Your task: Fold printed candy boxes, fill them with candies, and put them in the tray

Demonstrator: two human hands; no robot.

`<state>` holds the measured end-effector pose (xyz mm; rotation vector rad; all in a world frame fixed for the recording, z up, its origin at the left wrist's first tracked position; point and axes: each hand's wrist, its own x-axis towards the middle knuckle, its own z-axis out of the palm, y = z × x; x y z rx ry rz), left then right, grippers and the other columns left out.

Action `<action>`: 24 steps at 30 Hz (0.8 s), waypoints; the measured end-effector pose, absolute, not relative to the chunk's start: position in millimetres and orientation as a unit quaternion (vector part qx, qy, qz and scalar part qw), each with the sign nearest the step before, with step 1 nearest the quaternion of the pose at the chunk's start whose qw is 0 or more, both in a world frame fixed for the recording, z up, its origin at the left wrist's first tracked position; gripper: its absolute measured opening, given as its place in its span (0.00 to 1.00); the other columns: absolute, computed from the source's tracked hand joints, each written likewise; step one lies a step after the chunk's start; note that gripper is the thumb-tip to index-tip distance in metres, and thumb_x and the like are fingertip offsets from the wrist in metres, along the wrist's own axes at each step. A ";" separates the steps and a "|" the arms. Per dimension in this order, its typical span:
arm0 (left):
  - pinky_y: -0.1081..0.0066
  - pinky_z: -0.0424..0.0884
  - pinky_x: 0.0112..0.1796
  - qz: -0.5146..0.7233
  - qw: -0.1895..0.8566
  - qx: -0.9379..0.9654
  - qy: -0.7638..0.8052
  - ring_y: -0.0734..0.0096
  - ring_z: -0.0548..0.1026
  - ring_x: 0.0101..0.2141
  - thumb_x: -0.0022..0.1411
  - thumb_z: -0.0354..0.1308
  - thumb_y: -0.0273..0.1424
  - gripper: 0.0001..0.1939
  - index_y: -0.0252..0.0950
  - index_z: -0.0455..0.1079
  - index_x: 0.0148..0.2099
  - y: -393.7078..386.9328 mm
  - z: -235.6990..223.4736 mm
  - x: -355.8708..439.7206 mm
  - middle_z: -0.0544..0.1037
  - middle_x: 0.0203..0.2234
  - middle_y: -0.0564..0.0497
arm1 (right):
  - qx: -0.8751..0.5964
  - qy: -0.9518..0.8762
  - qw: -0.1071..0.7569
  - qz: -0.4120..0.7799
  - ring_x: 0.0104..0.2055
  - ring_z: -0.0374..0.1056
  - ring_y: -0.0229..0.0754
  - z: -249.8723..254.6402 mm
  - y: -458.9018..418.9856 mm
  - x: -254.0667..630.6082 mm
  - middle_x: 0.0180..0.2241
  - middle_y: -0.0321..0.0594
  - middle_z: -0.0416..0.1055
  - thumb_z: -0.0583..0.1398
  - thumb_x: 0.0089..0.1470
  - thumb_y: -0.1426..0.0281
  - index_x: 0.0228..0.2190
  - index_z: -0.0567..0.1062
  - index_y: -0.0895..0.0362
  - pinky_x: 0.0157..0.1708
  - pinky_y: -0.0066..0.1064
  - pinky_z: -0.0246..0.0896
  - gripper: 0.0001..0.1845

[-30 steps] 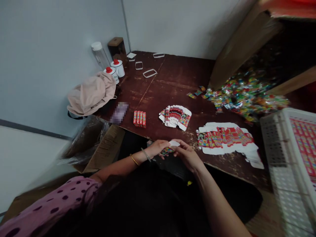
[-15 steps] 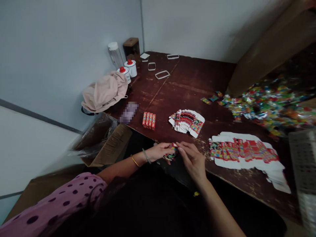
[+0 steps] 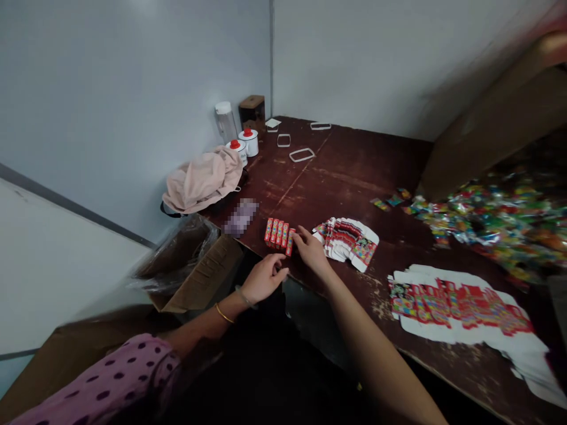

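From where I stand, with the person's body at six o'clock, the step in hand looks like adding one more filled-out carton to a neat line: the end box (image 3: 290, 242) sits at the right-hand end of the row of small red boxes (image 3: 275, 233), on the front edge of the brown tabletop (image 3: 354, 183), set a little nearer six than its neighbours and not quite flush with them; whether it touches the next one I can't tell. The right hand (image 3: 310, 248) reaches in from about four o'clock, fingers partly curled, its fingertips at the near-right side of that box; whether they pinch it or only nudge it I can't make out from here. The left hand (image 3: 264, 277), at about eight o'clock from the right, is loosely open, thumb apart from the fingers, holding nothing that I can see, just on the six o'clock side of the row. To my eye the next move calls for a light push towards ten to square that box up, then a clean letting-go without tipping the line. The fan of flat cartons (image 3: 348, 239) lies at three o'clock from the right hand, handy for another
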<state>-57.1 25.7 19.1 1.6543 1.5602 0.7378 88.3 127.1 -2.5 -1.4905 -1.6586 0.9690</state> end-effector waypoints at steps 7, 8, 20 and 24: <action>0.73 0.66 0.34 0.233 0.480 0.622 0.574 0.73 0.71 0.32 0.61 0.53 0.35 0.16 0.33 0.71 0.49 21.0 7.6 -62.4 0.76 0.35 0.49 | -0.573 -0.763 0.287 0.089 0.59 0.60 0.60 -16.0 118.8 211.3 0.57 0.56 0.65 0.60 0.52 0.53 0.58 0.66 0.59 0.54 0.55 0.58 0.36; 0.73 0.66 0.33 0.226 0.515 0.613 0.554 0.73 0.71 0.31 0.61 0.54 0.35 0.16 0.33 0.71 0.48 20.8 3.8 -56.3 0.76 0.34 0.49 | -0.574 -0.774 0.258 0.071 0.57 0.62 0.60 -21.0 115.4 237.9 0.55 0.57 0.67 0.59 0.52 0.54 0.56 0.68 0.60 0.53 0.54 0.61 0.34; 0.73 0.68 0.30 0.266 0.868 0.267 0.322 0.75 0.73 0.26 0.45 0.68 0.35 0.18 0.29 0.70 0.35 56.9 -15.5 46.0 0.75 0.27 0.48 | -0.466 -0.819 0.312 0.120 0.47 0.69 0.49 -1.0 -6.3 209.0 0.45 0.41 0.75 0.57 0.59 0.68 0.48 0.75 0.47 0.45 0.45 0.65 0.16; 0.72 0.68 0.28 0.260 0.830 0.335 0.362 0.75 0.71 0.21 0.45 0.66 0.30 0.13 0.32 0.67 0.33 39.1 -19.7 52.4 0.72 0.19 0.55 | -0.544 -0.733 0.373 0.165 0.53 0.63 0.53 9.1 9.5 206.0 0.51 0.45 0.70 0.59 0.56 0.62 0.43 0.77 0.49 0.53 0.53 0.57 0.13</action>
